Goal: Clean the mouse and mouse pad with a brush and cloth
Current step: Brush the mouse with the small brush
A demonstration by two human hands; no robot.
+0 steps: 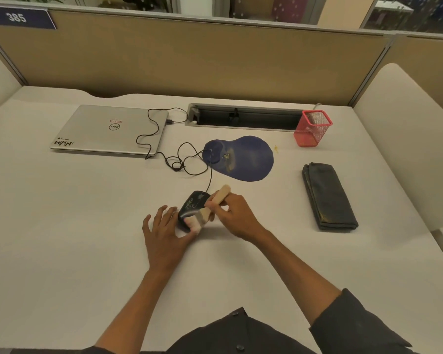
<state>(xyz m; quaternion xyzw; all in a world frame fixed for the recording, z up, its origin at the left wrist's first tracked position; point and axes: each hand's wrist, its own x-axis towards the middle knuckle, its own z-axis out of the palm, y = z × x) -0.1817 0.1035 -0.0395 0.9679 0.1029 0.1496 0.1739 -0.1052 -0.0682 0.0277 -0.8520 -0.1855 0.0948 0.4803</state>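
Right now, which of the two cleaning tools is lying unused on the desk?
The folded dark cloth, lying alone at the right of the desk. The brush is gripped by the right hand, its bristles on the mouse.

Glossy black plastic mouse [192,204]; pale wooden-handled brush [212,204]; matt dark cloth [329,196].

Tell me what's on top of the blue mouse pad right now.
On the mouse pad lie yellowish smudges and a loop of the mouse's black cable at its left end. The mouse sits off it, nearer the person. Nothing shows what lies under the pad.
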